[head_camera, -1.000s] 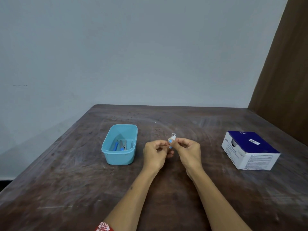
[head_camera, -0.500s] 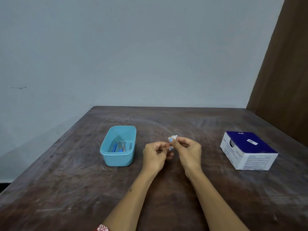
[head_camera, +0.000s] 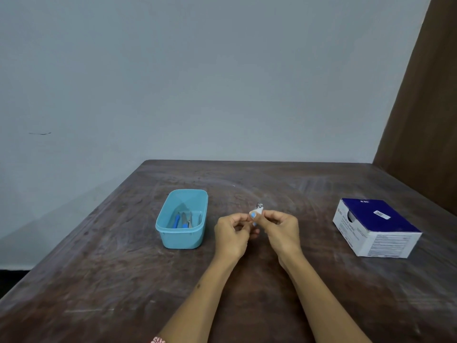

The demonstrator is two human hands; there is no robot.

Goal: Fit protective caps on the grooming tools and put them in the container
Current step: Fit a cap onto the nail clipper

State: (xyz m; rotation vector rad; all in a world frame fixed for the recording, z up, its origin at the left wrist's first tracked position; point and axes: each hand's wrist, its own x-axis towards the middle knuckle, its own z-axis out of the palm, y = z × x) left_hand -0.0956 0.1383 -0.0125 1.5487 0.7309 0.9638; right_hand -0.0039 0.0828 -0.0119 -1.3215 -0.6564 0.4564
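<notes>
Over a scratched brown table [head_camera: 247, 305] before a grey wall [head_camera: 197, 82], left hand [head_camera: 231, 235] and right hand [head_camera: 282, 231] together pinched a small clipper [head_camera: 258, 209].

Table [head_camera: 123, 280] worn matt wood, scuffed; container [head_camera: 181, 237] smooth plastic; box [head_camera: 385, 243] cardboard w/ glossy top.

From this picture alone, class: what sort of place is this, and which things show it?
Probably a plain room at home, used as a work spot: a worn wooden table against a bare wall, holding only a blue tub of tools and a cardboard box.
</notes>
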